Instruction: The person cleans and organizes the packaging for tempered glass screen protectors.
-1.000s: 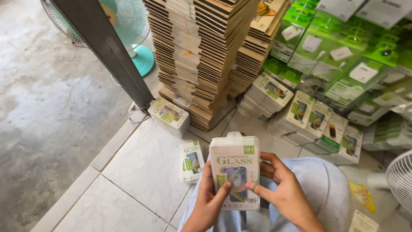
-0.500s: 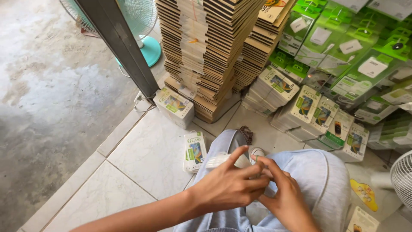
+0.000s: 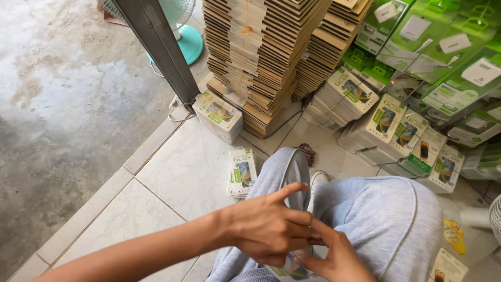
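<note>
White-and-green flat retail pack (image 3: 286, 269) w/ a phone picture on its front sits low on the person's lap, at the bottom edge of the view, mostly hidden under both hands. Left hand (image 3: 269, 227) lies over the top of it, index finger stretched out, other fingers curled down toward the pack. Right hand (image 3: 334, 256) meets it from the right, fingers touching the left hand's fingertips; whether either hand really pinches the pack, can't tell. Light grey trousers (image 3: 381, 214) cover the knees beneath. On the white tiled floor (image 3: 177, 172), just left of the knee, lies a small stack of similar packs (image 3: 241, 171); a thicker white bundle (image 3: 218, 115) sits near the tall pile of brown cardboard sheets (image 3: 261, 52). More pack bundles (image 3: 386, 122) lean at right, green boxes (image 3: 443, 47) behind.
</note>
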